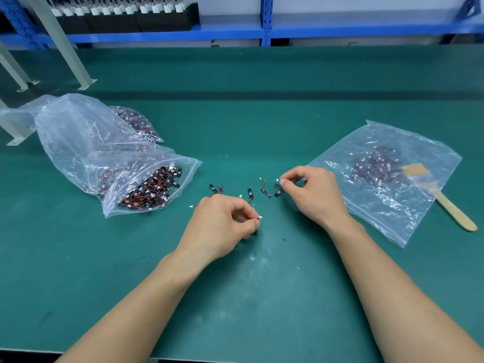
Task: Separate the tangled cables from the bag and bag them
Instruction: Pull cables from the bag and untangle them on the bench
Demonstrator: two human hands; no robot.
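An open clear zip bag (183,169) lies left of centre, packed with tangled red-and-black cables (154,188) that have black tabs and white plugs. Several loose cables (264,191) lie on the green mat between my hands. My left hand (225,221) pinches one cable by its white plug end (259,218). My right hand (311,189) pinches another cable (278,192) at its upper end, the black tab hanging just below the fingers. A second clear zip bag (403,218) lies flat at the right with a small heap of cables (372,166) inside.
More clear bags of cables (86,132) are heaped behind the open one at the left. A wooden-handled brush (442,200) lies on the right bag's far edge. Grey frame legs (65,45) stand at the back left, with blue shelving (265,22) behind the bench.
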